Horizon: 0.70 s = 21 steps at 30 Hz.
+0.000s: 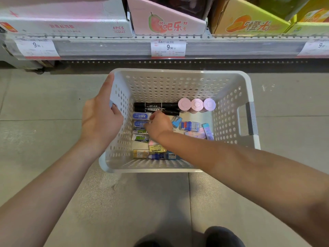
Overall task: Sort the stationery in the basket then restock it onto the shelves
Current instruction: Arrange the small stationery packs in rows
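Note:
A white perforated basket stands on the floor below the shelf. My left hand grips its left rim at the grey handle. My right hand is down inside the basket, fingers curled beside two blue-labelled erasers; whether it pinches one I cannot tell. Two black markers lie along the back. Three pink round tubs stand to their right. Green-labelled erasers, a blue sharpener, lead boxes and correction tapes lie scattered on the bottom.
A shelf edge with price tags runs across the top, carrying pink, white and yellow cartons. Grey floor tiles surround the basket. My dark shoes show at the bottom.

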Motion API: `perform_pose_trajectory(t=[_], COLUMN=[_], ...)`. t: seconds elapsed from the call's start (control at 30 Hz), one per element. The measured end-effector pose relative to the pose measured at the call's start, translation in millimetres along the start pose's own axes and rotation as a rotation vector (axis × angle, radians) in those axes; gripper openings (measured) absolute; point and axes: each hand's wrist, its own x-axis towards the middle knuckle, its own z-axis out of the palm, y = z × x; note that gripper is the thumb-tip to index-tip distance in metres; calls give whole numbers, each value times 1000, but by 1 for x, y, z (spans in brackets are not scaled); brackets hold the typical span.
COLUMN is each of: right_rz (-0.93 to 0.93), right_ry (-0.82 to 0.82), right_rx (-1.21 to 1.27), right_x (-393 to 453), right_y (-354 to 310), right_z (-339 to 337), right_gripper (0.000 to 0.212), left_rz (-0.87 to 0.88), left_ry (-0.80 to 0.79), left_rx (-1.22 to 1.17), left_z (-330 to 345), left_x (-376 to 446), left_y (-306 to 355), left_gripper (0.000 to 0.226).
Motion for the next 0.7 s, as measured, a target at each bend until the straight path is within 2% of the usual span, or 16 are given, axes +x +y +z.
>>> perform_pose_trajectory(t=[0.1,0.2,0.53,0.7], right_rz=[-232,-360,-573,-594], right_ry=[-128,-139,-114,-162], right_rx=[-428,-695,-860,-901], right_x=[-10,-11,-3,1], right_y=[8,13,12,11], right_z=[-5,-5,-4,-6], right_gripper=[48,58,47,46], left_rz=[0,-5,5,4], left_ry=[-3,3,-1,-1], left_rx=[4,7,10,10], left_z=[0,2,1,1], left_x=[1,1,1,1], left_y=[0,-1,-3,-1], left_gripper=[71,71,71,71])
